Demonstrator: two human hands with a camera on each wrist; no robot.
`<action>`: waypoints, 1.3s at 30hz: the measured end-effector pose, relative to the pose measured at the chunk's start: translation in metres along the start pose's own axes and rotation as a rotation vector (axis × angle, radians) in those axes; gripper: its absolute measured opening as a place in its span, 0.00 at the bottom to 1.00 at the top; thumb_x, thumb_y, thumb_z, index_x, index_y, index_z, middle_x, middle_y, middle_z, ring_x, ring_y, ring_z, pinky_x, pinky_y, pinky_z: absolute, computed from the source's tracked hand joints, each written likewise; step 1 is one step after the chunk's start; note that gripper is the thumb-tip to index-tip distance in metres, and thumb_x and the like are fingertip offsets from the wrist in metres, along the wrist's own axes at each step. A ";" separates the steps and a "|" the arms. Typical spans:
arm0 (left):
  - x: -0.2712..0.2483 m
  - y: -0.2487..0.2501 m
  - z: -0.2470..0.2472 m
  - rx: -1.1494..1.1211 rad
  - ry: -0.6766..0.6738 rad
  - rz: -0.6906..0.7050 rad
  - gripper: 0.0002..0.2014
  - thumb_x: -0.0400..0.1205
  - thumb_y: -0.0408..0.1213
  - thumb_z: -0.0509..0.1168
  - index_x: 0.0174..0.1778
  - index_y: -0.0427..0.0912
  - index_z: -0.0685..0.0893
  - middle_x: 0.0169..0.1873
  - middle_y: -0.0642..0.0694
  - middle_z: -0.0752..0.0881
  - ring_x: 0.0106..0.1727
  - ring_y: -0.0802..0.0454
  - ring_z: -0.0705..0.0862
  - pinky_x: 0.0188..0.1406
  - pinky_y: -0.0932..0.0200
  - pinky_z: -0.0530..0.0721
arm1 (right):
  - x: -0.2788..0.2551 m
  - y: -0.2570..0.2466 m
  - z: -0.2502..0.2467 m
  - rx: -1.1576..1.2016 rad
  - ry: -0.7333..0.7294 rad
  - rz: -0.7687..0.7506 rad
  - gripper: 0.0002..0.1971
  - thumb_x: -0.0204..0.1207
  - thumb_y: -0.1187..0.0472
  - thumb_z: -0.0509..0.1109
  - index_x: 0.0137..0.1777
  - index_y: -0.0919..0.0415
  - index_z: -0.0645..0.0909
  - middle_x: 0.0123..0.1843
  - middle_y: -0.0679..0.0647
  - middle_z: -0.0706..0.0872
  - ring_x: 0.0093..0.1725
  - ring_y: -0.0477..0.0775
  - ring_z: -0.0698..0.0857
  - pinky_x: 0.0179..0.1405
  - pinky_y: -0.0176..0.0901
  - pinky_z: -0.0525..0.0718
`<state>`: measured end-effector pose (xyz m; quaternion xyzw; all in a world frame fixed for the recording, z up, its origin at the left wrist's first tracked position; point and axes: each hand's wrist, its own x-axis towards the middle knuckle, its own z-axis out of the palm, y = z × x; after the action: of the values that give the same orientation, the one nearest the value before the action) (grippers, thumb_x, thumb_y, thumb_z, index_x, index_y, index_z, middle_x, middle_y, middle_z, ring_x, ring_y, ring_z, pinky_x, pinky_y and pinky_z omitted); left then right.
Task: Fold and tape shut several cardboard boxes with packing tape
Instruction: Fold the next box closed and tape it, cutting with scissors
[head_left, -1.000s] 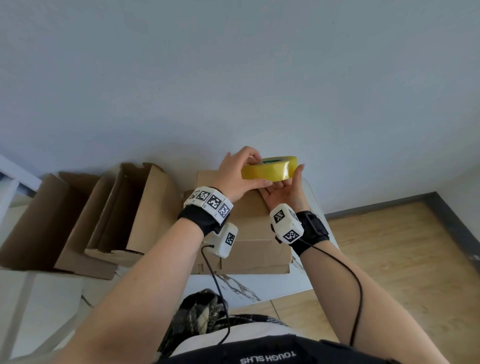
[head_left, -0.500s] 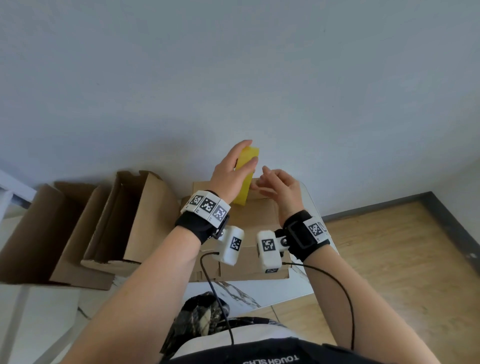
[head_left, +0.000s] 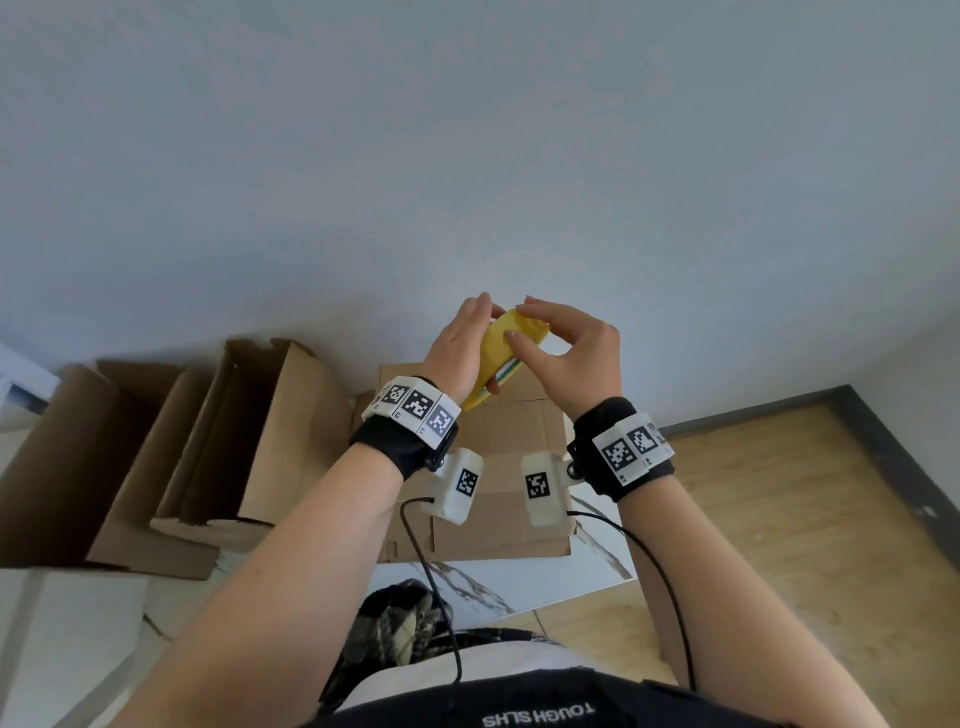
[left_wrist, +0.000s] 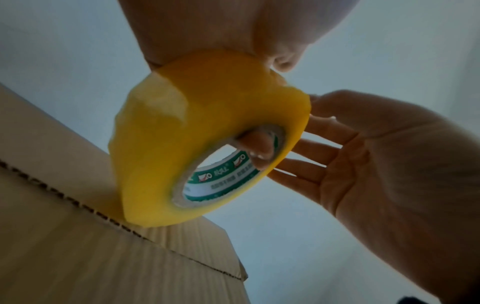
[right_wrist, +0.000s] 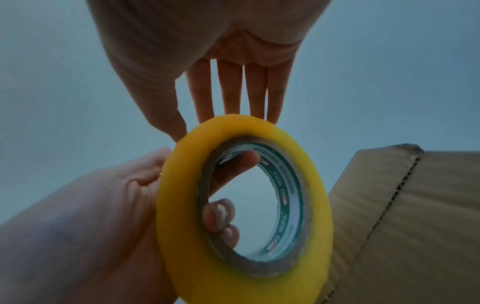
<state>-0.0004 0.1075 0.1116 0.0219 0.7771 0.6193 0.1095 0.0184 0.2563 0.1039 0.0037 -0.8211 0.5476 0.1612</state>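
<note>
The white table (head_left: 78, 623) runs along the wall and carries two open cardboard boxes (head_left: 249, 441) on my left, flaps up and not yet folded, and straight ahead a closed cardboard box (head_left: 498, 499) whose top seam I cannot see any tape on, so I judge it is next to be sealed. Above that box I hold the yellow tape roll (head_left: 506, 358) on edge, clear of the cardboard. My left hand (head_left: 457, 353) grips it through the core, fingers hooked inside the printed green and white cardboard ring (left_wrist: 221, 179) and the palm against the outer face. My right hand (head_left: 571, 353) stays loose, fingers nearly straight, fingertips (right_wrist: 228, 107) resting on the rim with the thumb on the near face, feeling for the loose end, which I cannot make out here. The roll should be light and stiff, its wound surface smooth and a bit slippery, so the core is the sure place to hold. The free end will be thin, limp and sticky, likely to cling back on itself, so I would pinch it by one corner and pull steadily
</note>
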 end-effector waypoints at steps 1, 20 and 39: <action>0.000 0.001 0.001 0.046 0.010 -0.001 0.25 0.90 0.59 0.42 0.59 0.46 0.78 0.50 0.39 0.86 0.38 0.51 0.86 0.30 0.65 0.84 | 0.002 0.000 -0.001 0.015 0.010 0.019 0.13 0.68 0.54 0.81 0.53 0.50 0.91 0.58 0.44 0.91 0.59 0.38 0.87 0.65 0.48 0.85; -0.004 0.006 0.007 0.047 -0.011 0.123 0.17 0.92 0.41 0.53 0.51 0.35 0.82 0.38 0.45 0.85 0.30 0.49 0.86 0.18 0.58 0.81 | -0.005 -0.013 -0.018 -0.088 -0.042 0.061 0.13 0.67 0.53 0.80 0.52 0.49 0.91 0.52 0.40 0.90 0.55 0.40 0.87 0.57 0.50 0.88; -0.003 0.005 0.010 0.016 -0.014 0.080 0.20 0.92 0.46 0.51 0.55 0.35 0.83 0.35 0.43 0.85 0.25 0.52 0.86 0.17 0.59 0.80 | -0.015 -0.022 -0.008 -0.241 0.020 0.052 0.15 0.69 0.50 0.80 0.54 0.54 0.89 0.50 0.45 0.91 0.52 0.47 0.88 0.56 0.51 0.87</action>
<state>0.0038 0.1182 0.1144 0.0580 0.7799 0.6167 0.0899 0.0392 0.2525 0.1222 -0.0424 -0.8791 0.4490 0.1544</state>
